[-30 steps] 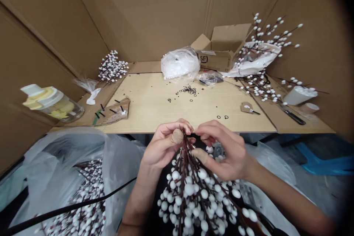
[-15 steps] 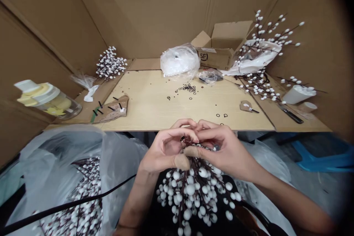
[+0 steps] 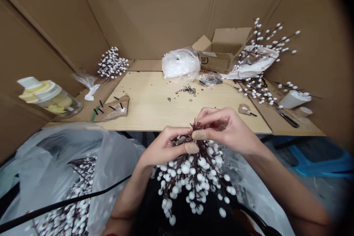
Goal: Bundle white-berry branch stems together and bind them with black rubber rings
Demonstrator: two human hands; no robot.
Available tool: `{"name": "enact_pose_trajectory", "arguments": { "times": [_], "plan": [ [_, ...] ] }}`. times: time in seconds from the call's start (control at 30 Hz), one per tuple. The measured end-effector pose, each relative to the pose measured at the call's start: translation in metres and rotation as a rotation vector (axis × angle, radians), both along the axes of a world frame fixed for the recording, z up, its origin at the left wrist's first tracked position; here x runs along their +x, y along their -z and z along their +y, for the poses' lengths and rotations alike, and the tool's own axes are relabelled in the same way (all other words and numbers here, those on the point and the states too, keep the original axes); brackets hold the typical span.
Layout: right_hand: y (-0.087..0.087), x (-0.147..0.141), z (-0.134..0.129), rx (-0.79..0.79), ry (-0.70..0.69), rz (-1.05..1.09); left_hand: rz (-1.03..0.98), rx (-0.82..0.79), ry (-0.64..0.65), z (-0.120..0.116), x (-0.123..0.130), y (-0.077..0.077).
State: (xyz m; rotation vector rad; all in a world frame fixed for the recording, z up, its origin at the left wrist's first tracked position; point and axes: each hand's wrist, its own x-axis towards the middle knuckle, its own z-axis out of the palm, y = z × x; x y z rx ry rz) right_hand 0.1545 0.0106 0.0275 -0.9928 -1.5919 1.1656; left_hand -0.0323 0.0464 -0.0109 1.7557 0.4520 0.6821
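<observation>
Three cardboard wall panels (image 3: 166,11) surround one pale wooden tabletop (image 3: 149,118), and one large clear plastic bag (image 3: 52,155) lies in front of it at the left, holding a heap of white-berried stems (image 3: 74,195) under one black cable (image 3: 63,199). Two more sprays of the same stems stand out at the far right corner (image 3: 258,88) and the far left (image 3: 112,64). One held bunch of white-berried stems (image 3: 193,169) hangs just off the table's near edge, its dark stem tips gathered between the left hand (image 3: 163,147) and right hand (image 3: 225,129). Both hands are closed inward, each thumb pressed toward bent fingers in a pinch on the stems, and the two hands nearly touch. Each thumb wears one tan covering (image 3: 191,148). Greyish bits show by the left fingers (image 3: 177,141), too small to tell. Farther off sit one SF cardboard box (image 3: 221,59), one lidded glass jar (image 3: 52,99), one white cup (image 3: 294,99) and one black-handled knife (image 3: 287,119). Dozens of small black rings (image 3: 188,90) lie scattered mid-table, too many to count exactly.
</observation>
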Motion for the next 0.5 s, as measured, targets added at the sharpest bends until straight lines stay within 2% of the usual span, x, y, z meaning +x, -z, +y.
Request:
{"name": "enact_pose_trajectory", "arguments": {
  "times": [0.13,0.23,0.33,0.5],
  "plan": [
    [-0.003,0.001,0.005,-0.010,-0.039,0.054,-0.125,-0.166,0.024,-0.002,0.009,0.000],
    [-0.007,0.000,0.006,-0.032,-0.041,0.093,-0.216,-0.229,0.067,-0.002,0.016,0.005],
    [-0.008,0.000,0.008,-0.105,-0.043,0.135,-0.268,-0.212,0.078,-0.003,0.022,0.008],
    [-0.005,0.001,0.013,-0.144,-0.054,0.173,-0.266,-0.100,-0.029,-0.007,0.027,0.006]
  ]
}}
